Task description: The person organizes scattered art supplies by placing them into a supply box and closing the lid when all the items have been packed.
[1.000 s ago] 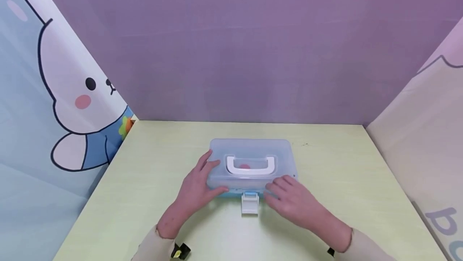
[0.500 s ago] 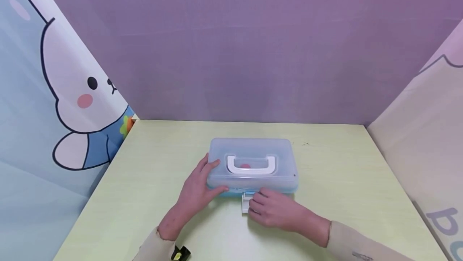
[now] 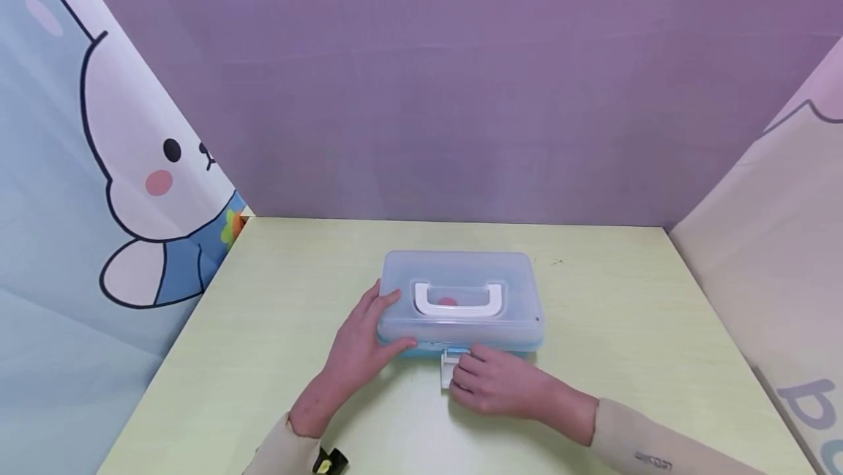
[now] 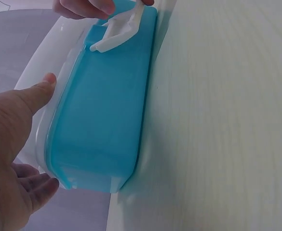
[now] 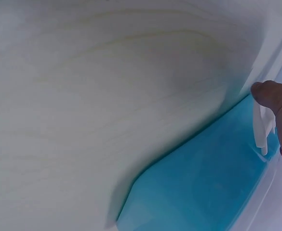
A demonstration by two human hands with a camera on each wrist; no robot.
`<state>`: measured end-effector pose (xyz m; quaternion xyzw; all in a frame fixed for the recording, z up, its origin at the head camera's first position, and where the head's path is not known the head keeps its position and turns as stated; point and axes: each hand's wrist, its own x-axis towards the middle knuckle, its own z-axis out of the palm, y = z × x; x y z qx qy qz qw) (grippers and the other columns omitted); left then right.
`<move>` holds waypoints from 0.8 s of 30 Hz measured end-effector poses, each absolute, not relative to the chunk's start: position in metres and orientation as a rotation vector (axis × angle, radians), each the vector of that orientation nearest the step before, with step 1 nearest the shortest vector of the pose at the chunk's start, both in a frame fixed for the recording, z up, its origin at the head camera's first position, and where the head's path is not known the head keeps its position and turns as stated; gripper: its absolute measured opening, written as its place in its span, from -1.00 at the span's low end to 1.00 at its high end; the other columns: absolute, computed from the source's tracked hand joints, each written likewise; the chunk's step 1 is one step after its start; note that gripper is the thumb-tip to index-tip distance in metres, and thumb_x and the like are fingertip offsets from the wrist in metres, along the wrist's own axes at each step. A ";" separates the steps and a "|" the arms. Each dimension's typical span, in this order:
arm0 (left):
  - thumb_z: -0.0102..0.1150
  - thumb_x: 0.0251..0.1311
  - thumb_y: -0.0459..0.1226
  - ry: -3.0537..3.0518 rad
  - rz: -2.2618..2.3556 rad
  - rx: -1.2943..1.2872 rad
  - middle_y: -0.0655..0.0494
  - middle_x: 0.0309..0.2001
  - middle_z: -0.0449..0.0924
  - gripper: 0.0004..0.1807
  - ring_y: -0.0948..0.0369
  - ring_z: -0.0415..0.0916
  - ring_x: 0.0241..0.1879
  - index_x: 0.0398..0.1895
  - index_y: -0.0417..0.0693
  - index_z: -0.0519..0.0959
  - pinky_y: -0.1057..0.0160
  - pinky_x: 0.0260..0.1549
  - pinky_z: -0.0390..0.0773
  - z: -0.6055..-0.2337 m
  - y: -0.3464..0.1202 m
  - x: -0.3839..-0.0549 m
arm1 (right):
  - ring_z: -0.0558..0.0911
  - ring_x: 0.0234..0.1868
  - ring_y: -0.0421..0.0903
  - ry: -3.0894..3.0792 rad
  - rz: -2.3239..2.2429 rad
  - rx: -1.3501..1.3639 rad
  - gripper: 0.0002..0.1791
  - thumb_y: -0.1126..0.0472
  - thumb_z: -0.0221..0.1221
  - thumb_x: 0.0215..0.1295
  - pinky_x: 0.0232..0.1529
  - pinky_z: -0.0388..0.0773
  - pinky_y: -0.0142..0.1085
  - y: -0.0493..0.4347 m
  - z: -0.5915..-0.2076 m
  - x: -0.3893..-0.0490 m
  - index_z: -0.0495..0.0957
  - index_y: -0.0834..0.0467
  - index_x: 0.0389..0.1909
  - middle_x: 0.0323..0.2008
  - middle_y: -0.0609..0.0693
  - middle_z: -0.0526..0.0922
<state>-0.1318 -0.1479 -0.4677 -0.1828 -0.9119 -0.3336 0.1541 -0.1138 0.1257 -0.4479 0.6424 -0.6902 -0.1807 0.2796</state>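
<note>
A storage box (image 3: pixel 454 266) with a clear lid, a blue base (image 4: pixel 102 110) and a white handle (image 3: pixel 457 310) sits on the table, lid down. My left hand (image 3: pixel 356 339) grips its left front corner, thumb on the lid's front edge and fingers round the left end. At the front, my right hand (image 3: pixel 494 380) pinches the white latch (image 3: pixel 448 371), which is swung out from the base. In the right wrist view the thumb (image 5: pixel 266 94) lies on the end of the latch. The hand partly hides the latch in the head view.
The light wooden table (image 3: pixel 263 299) extends around the box. A purple cloth (image 3: pixel 448 94) stands behind it, with printed curtains on the left (image 3: pixel 53 241) and right (image 3: pixel 777 255). A small reddish spot (image 3: pixel 448 301) shows through the lid below the handle.
My right hand has moved left from the box's right front corner to the latch and taken hold of it. The left hand and the box have stayed in place.
</note>
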 end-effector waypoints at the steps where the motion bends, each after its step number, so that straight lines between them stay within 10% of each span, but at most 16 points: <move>1: 0.49 -0.13 0.11 -2.612 -0.958 -0.524 -0.14 0.38 0.23 -0.11 -0.09 0.39 0.20 0.33 0.12 0.37 -0.07 -0.06 0.52 -0.468 -0.148 -0.132 | 0.42 -0.34 -0.12 -1.842 -0.479 1.720 -0.56 0.35 -0.38 0.48 -0.29 0.31 -0.30 0.127 -0.447 -0.113 0.51 0.02 -0.24 -0.38 -0.12 0.47; 24: 0.48 -0.11 0.10 -2.599 -0.992 -0.550 -0.10 0.38 0.21 -0.12 -0.05 0.39 0.20 0.33 0.11 0.36 -0.04 -0.01 0.51 -0.471 -0.148 -0.134 | 0.53 -0.19 0.02 -1.840 -0.244 1.500 -0.67 0.35 -0.15 0.41 -0.24 0.47 -0.21 0.135 -0.452 -0.118 0.59 0.22 -0.08 -0.20 0.08 0.59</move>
